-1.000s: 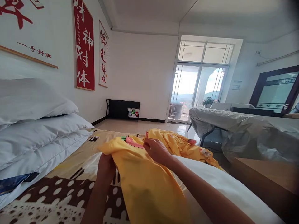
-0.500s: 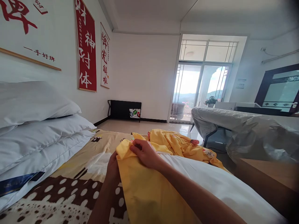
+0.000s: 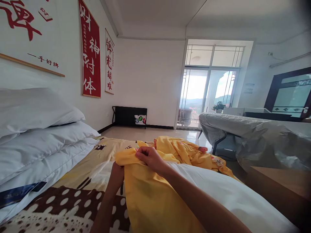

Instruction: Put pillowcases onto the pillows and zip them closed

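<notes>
A yellow pillowcase (image 3: 150,197) hangs from both my hands over a plump white pillow (image 3: 225,187). Its top edge is bunched and folded over. My right hand (image 3: 150,158) pinches that edge between thumb and fingers. At the left end of the fold, my left hand (image 3: 117,171) is tucked beneath the cloth and holds it from below; its fingertips are hidden by the fabric. Just beyond my hands lies a heap of printed yellow fabric (image 3: 189,150), crumpled beside the pillow.
Several white pillows (image 3: 43,139) are stacked against the left wall. Under everything is a patterned bed sheet (image 3: 70,200). A cardboard box (image 3: 279,181) stands at the lower right. Behind it is a table under plastic sheeting (image 3: 255,132); a folded black frame (image 3: 128,116) leans on the far wall.
My left hand has shifted a little left and down, and its fingers have gone under the fold. The pillowcase edge now stretches farther left. My right hand keeps its pinch.
</notes>
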`<action>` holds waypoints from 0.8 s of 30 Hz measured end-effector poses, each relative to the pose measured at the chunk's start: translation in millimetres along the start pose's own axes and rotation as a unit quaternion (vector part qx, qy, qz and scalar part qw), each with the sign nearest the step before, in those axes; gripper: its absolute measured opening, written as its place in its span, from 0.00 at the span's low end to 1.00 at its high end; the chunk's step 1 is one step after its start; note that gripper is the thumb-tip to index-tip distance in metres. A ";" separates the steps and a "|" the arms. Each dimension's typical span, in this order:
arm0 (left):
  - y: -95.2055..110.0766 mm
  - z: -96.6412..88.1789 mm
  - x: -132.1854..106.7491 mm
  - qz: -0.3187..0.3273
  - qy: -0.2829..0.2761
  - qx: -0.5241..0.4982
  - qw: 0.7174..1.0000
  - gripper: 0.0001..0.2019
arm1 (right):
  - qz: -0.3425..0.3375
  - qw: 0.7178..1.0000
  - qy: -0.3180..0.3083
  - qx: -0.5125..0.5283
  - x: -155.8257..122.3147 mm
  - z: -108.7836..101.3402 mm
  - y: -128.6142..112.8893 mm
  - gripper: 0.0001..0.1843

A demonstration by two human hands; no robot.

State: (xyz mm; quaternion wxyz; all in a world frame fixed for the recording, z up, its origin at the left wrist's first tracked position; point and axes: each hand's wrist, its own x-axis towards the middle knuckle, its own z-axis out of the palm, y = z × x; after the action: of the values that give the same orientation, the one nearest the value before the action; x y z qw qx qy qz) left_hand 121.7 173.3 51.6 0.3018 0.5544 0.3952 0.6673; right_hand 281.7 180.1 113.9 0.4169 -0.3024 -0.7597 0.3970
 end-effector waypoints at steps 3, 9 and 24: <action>12.1 -1.1 -6.6 -0.012 0.023 0.031 0.999 0.16 | -0.005 0.999 0.018 -0.040 2.0 6.6 -1.7 0.18; 13.6 -11.2 -11.5 -0.038 0.013 -0.032 0.999 0.18 | -0.011 0.987 0.080 -0.137 -1.7 23.5 -9.7 0.11; 45.5 -19.2 -30.0 -0.128 -0.065 -0.138 0.980 0.17 | -0.089 0.961 -0.113 -0.238 31.4 -26.2 18.9 0.25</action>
State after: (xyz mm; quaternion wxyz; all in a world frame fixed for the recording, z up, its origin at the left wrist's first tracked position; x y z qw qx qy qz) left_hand 110.6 121.4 74.4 0.4832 0.4942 0.3472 0.6338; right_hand 292.2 223.6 119.0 0.2780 -0.2769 -0.8983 0.1975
